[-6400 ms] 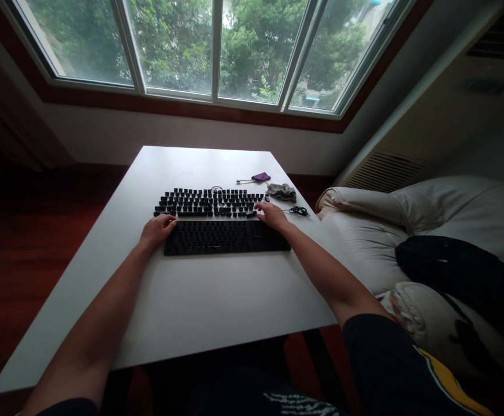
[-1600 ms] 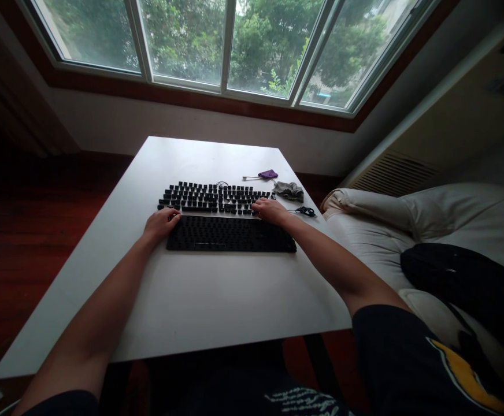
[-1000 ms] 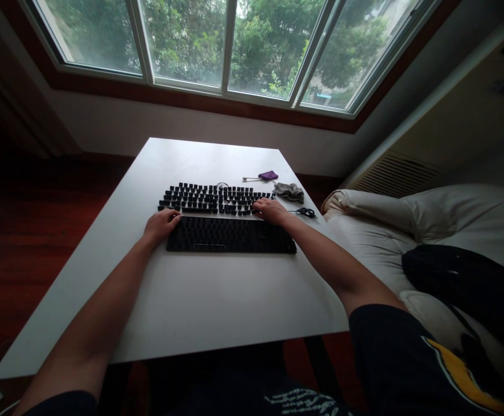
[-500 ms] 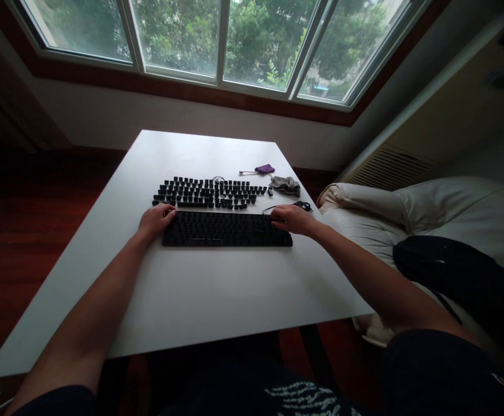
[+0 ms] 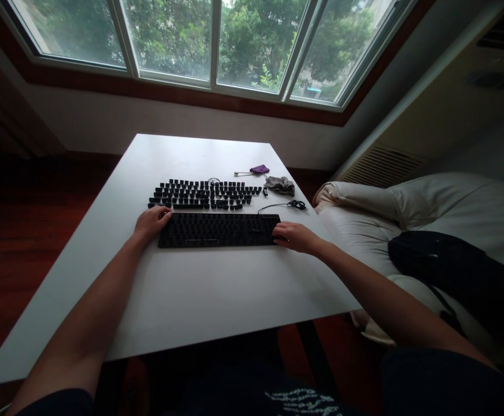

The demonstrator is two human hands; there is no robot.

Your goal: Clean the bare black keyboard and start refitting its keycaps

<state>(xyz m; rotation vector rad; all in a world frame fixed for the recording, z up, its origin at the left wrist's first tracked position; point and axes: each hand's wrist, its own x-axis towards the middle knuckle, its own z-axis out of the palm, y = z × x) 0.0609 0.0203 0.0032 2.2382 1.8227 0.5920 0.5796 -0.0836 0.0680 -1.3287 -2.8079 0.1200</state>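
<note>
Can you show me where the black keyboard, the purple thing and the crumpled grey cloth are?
Black keyboard [image 5: 218, 229]: head view, middle of its top.
Purple thing [image 5: 259, 169]: head view, middle of its upper side.
Crumpled grey cloth [image 5: 280, 185]: head view, middle of its folds.

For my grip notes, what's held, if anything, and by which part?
A grip can't be confirmed: left hand at the far left corner of the flat black rectangular keyboard, right hand at its right end.

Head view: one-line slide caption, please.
Left hand and right hand at opposite ends of a black keyboard, rows of loose keycaps beyond it on a white table.
</note>
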